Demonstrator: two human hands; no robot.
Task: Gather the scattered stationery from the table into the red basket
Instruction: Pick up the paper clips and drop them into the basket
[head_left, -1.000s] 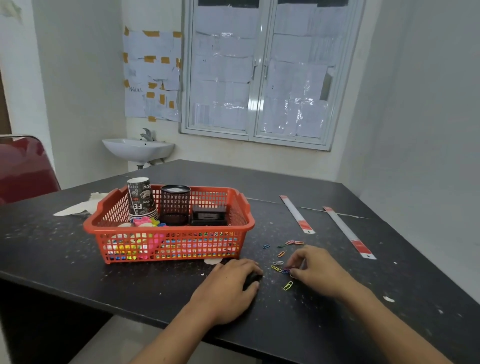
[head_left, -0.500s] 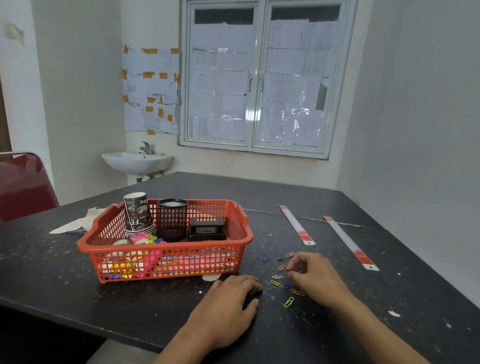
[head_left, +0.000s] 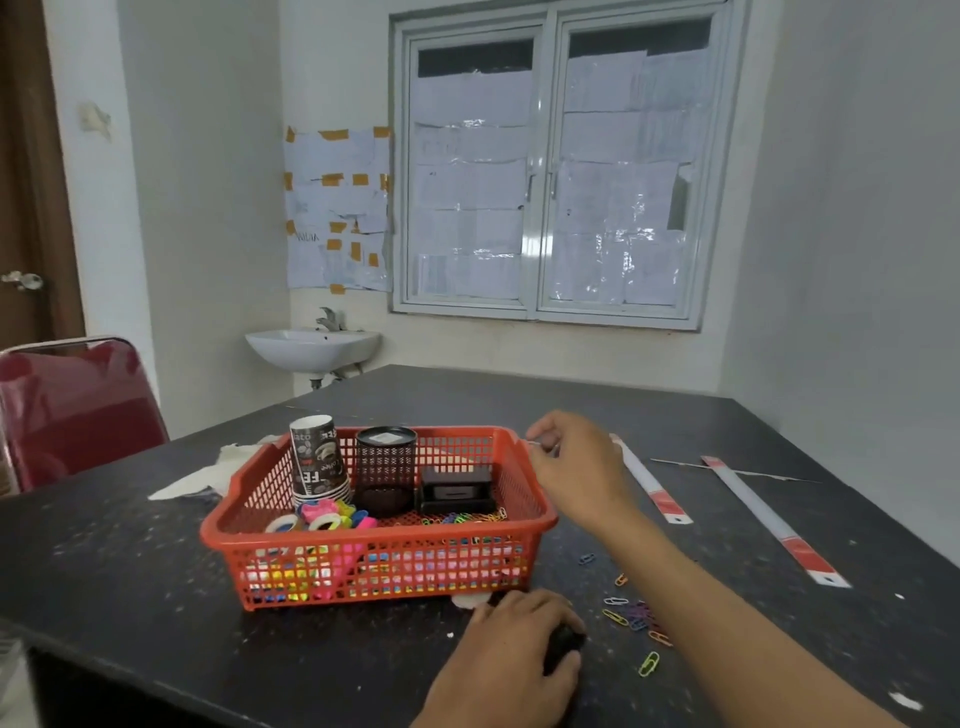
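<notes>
Near the middle of the dark worktop (head_left: 130, 571) stands the red basket (head_left: 363, 538), its long side facing you. Inside it, at the back left, a stack of printed paper cups (head_left: 317, 460) stands upright, with a black mesh pen holder (head_left: 386, 467) just beside it and a low black box (head_left: 456, 488) to the right of that. In front of the cups lie bright tape rolls (head_left: 324, 517), and a heap of coloured paper clips (head_left: 467, 518) rests on the basket floor before the box.

Your right hand (head_left: 576, 467) hangs over the basket's right rim, its fingers (head_left: 543, 441) pinched together on a small thin item (head_left: 532, 442) too slight to identify. Your left hand (head_left: 509, 660) rests on the worktop just in front of the basket's right corner, fingers curled round a dark object (head_left: 563, 642).

Loose paper clips (head_left: 636, 618) lie scattered on the worktop between your forearms, outside the basket. Further right, two white rulers with red ends (head_left: 649, 480) (head_left: 769, 519) lie flat, apart from each other.
</notes>
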